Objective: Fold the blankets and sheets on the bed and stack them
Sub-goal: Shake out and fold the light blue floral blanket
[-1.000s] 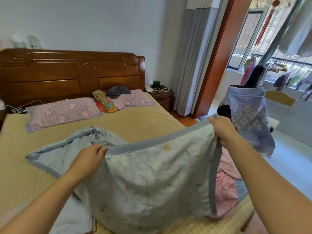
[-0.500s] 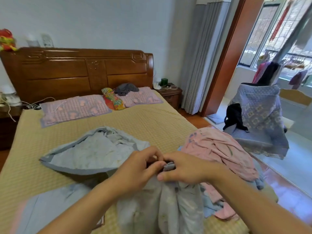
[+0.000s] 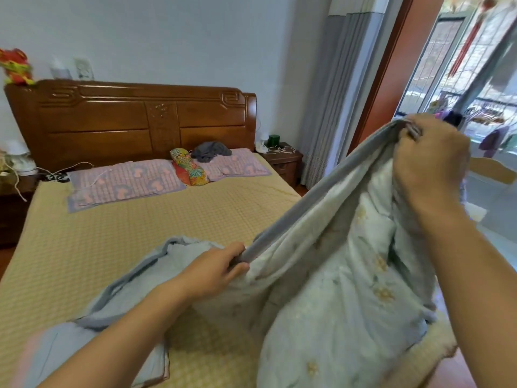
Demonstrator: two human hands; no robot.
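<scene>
The left hand [image 3: 215, 268] is held low, forearm reaching in from the lower left, its fingers curled and pinching the grey border of the blanket [image 3: 335, 289] over the foot end of the bed. The right hand [image 3: 430, 163] is raised high at the right side, back of the hand toward the camera, fingers clenched round a gathered corner of the same blanket.

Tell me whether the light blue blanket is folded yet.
Not folded: the blanket hangs bunched between the left hand and raised right hand.
</scene>
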